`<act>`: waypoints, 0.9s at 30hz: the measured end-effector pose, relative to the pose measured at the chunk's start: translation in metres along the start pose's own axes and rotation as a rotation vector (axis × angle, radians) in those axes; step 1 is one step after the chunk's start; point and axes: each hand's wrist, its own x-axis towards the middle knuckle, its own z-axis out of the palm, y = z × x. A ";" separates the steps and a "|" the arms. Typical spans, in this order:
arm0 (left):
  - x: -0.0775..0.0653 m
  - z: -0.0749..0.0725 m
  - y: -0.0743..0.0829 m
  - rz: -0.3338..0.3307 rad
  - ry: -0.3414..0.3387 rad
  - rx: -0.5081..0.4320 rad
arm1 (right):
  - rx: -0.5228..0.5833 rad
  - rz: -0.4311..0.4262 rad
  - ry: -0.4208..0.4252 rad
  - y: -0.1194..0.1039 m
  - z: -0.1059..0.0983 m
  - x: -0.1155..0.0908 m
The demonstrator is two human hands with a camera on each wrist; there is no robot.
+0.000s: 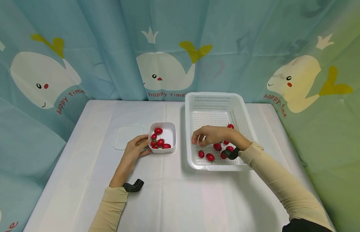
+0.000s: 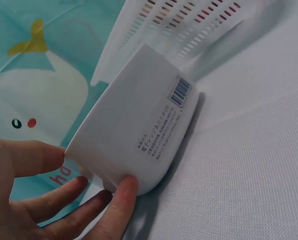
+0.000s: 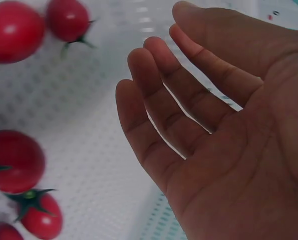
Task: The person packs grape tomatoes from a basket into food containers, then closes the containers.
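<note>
A small white square box (image 1: 169, 132) in the head view holds several cherry tomatoes (image 1: 158, 131). At its left side is my left hand (image 1: 134, 149), fingers spread and touching the wall. In the left wrist view the thumb meets the rim of the box (image 2: 123, 125) and one fingertip presses lower on its printed side. My right hand (image 1: 213, 133) hovers over a white perforated basket (image 1: 214, 168), fingers loosely bent and nothing held. Several more cherry tomatoes (image 1: 210, 157) lie in the basket; some are partly hidden by the right hand and wrist.
A translucent square lid (image 1: 128, 137) lies flat on the white-covered table (image 1: 180, 199), left of the box and partly behind the left hand. A blue whale-print curtain (image 1: 110, 74) hangs along the back and sides. The basket stands right of the box.
</note>
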 end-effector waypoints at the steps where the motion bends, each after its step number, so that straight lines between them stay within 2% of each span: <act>1: 0.000 0.000 0.000 -0.001 0.001 0.000 | -0.007 0.008 -0.007 0.002 0.002 0.001; 6: 0.000 -0.001 -0.001 -0.001 0.001 0.004 | 0.002 0.088 -0.044 0.012 0.011 0.004; 10: 0.000 -0.002 -0.001 0.003 0.005 0.005 | 0.013 0.120 -0.080 0.014 0.017 0.006; 20: 0.000 -0.001 -0.001 0.003 0.005 0.003 | -0.016 0.161 -0.117 0.012 0.024 0.004; 27: 0.000 -0.001 -0.002 0.001 0.007 0.007 | -0.044 0.133 -0.142 0.010 0.027 0.003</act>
